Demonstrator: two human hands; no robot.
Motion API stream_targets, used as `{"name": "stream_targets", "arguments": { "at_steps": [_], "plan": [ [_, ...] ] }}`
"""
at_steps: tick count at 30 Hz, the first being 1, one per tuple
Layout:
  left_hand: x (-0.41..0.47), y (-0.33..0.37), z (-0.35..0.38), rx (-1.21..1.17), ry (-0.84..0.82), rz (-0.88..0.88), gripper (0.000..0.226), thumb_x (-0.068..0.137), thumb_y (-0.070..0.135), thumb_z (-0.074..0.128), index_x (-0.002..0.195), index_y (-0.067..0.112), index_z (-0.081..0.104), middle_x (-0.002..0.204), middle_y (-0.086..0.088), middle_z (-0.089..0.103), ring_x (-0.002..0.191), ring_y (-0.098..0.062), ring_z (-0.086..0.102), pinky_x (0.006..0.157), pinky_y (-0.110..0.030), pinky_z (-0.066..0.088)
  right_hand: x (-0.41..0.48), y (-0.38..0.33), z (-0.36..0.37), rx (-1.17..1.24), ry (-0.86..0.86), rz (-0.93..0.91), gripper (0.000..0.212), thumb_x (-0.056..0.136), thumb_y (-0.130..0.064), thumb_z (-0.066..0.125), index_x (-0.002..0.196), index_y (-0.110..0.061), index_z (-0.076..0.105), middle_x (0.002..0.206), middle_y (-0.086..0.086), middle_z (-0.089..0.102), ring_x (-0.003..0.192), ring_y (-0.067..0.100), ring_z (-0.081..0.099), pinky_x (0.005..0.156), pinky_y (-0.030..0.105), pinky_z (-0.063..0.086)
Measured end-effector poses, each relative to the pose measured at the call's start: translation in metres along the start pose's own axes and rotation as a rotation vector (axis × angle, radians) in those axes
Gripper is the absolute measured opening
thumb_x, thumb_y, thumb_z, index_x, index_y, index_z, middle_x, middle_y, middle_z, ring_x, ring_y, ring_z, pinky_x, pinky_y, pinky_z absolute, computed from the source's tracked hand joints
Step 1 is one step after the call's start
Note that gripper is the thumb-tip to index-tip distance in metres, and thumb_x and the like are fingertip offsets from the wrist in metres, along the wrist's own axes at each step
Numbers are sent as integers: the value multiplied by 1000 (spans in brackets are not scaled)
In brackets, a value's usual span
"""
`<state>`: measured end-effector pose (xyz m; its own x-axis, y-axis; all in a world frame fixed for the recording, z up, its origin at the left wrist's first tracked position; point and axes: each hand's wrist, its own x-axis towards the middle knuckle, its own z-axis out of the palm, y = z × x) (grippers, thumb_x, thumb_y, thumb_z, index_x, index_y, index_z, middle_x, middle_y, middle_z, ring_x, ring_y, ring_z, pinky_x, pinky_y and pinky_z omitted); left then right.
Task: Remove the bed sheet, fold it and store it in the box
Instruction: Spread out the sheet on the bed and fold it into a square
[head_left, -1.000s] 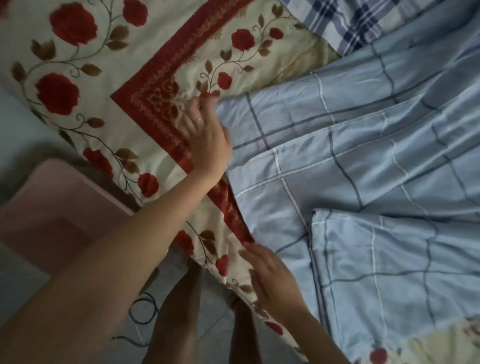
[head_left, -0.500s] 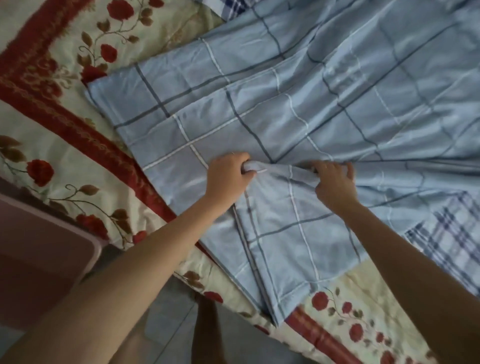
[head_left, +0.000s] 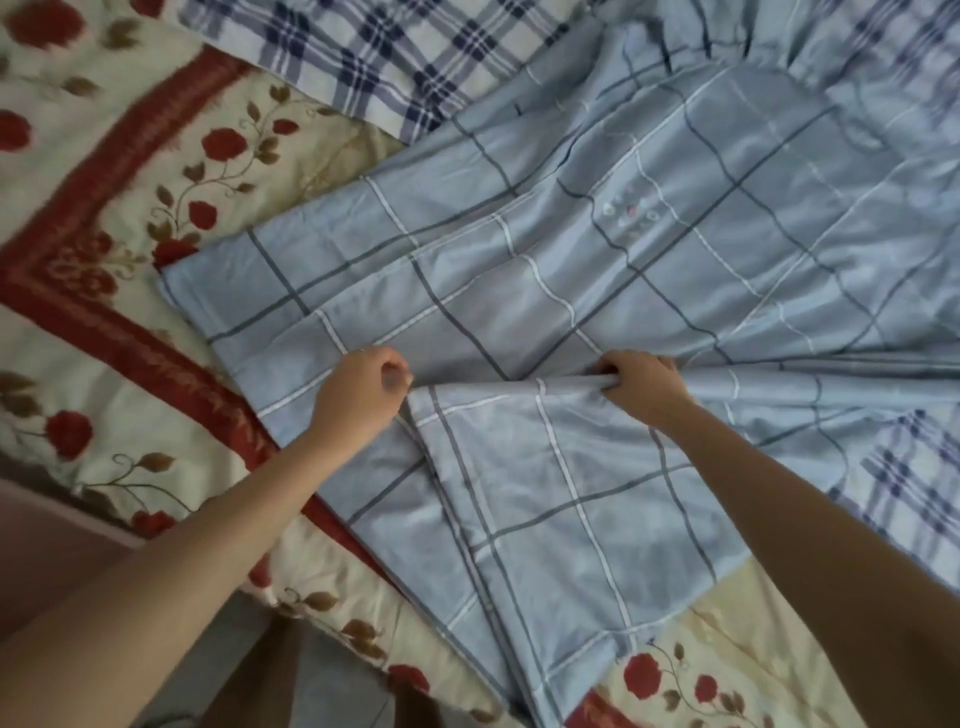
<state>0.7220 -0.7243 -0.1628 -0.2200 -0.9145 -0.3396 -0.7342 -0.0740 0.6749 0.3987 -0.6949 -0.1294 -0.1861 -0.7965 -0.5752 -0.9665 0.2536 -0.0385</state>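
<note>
From the head camera, the light blue cotton bed sheet with grey and white check lines (head_left: 571, 270) lies spread on the bed, on top of a cream bed cover printed with red roses and a red border (head_left: 130, 182). It is already off the mattress and partly doubled over. The near flap is drawn up over the layer beneath so that its top edge forms a straight line between the two hands.

The left hand (head_left: 358, 402) has its fingers (head_left: 395, 364) curled, apparently pinching the flap's left corner. The right hand (head_left: 644, 389) clenches a bunched stretch of the same edge. Holding both ends likely keeps the edge taut, so the next fold lands square.

A dark blue and white plaid cloth (head_left: 395, 57) lies beyond the sheet. The pale pink plastic box (head_left: 47, 561) stands at the bedside by the left forearm, within reach for storing. Folding seems to be midway.
</note>
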Motion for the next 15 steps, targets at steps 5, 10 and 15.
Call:
{"name": "stream_targets", "arguments": {
  "at_steps": [5, 10, 15],
  "plan": [
    [82, 6, -30, 140, 246, 189, 30, 83, 3, 58, 111, 5, 65, 119, -14, 60, 108, -34, 55, 90, -41, 44, 32, -22, -23, 120, -109, -145, 60, 82, -42, 67, 135, -32, 43, 139, 1, 43, 131, 23, 36, 108, 40, 23],
    [178, 22, -38, 268, 181, 144, 38, 91, 17, 52, 128, 16, 54, 137, -7, 48, 121, -33, 46, 96, -45, 37, 84, -31, -65, 193, 117, -184, 39, 95, -20, 51, 134, -19, 47, 139, 5, 44, 127, 28, 40, 105, 38, 29],
    [234, 43, -36, 419, 210, 111, 32, 88, 48, 56, 105, 21, 59, 107, -6, 62, 109, -31, 49, 94, -43, 31, 158, -53, -130, 79, 321, -226, 40, 97, -13, 41, 136, -19, 42, 142, 4, 42, 130, 27, 37, 105, 42, 31]
  ]
}}
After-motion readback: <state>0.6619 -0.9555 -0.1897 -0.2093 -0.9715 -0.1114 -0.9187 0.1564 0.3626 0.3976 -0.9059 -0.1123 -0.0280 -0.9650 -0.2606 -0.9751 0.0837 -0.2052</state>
